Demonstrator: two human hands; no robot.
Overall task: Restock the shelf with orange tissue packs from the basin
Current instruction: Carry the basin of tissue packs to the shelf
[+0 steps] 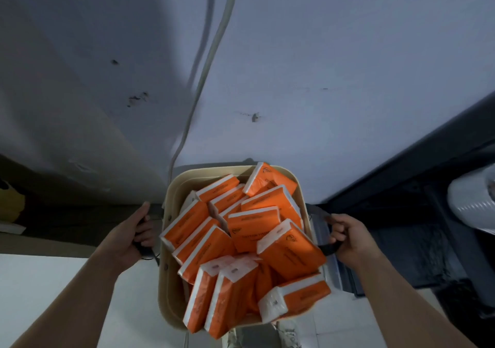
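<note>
You are holding the basin [167, 288]: your left hand [131, 240] is gripping its left handle [143, 251] and your right hand [351, 237] its right handle [329, 250], fingers [146, 232] curling round both. The orange tissue packs [251, 229] are lying inside the basin (piled every which way).

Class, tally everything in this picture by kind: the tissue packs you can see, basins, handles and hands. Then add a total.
Orange tissue packs: 13 showing; more may be buried
Basin: 1
Black handles: 2
Hands: 2, left hand and right hand, each gripping a handle
Total: 18
</note>
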